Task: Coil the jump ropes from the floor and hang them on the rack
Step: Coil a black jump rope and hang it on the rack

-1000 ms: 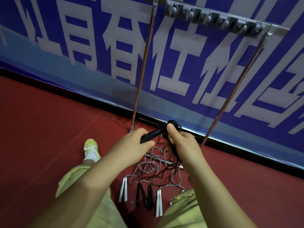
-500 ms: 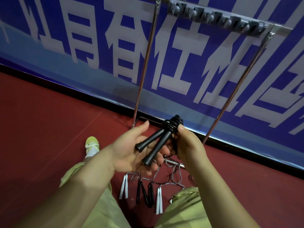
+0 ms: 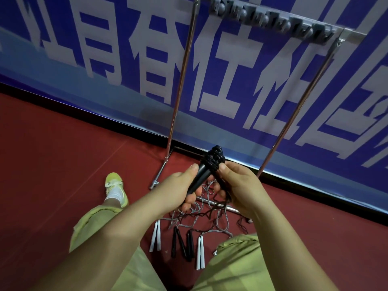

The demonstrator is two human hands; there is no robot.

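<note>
While we've got the black jump rope point(image 3: 212, 164) up in front of us, both hands are busy with it — our left hand point(image 3: 178, 190) is wrapped around the two black handles, fingers point(image 3: 192, 199) curled under them, and our right hand point(image 3: 237, 185) pinches the bunched cord wound near the handle tops, with loose cord trailing down from under the palm. So the coil looks only partly done, we'd say.

The rest of the ropes point(image 3: 189, 238) lie in a tangle on the red floor point(image 3: 52, 154) between our knees, white and black handles side by side, cords crossing the rack's foot bar point(image 3: 226, 207).

What could go wrong: the trailing black cord seems to run down into that tangle, so pulling up could drag the grey ones along or snag on the bar. Also, if the right-hand pinch loosens, the wraps probably spring undone. And the hooks point(image 3: 273, 22) on the rack sit well above — lifting one-handed risks the coil slipping off the handles.
</note>
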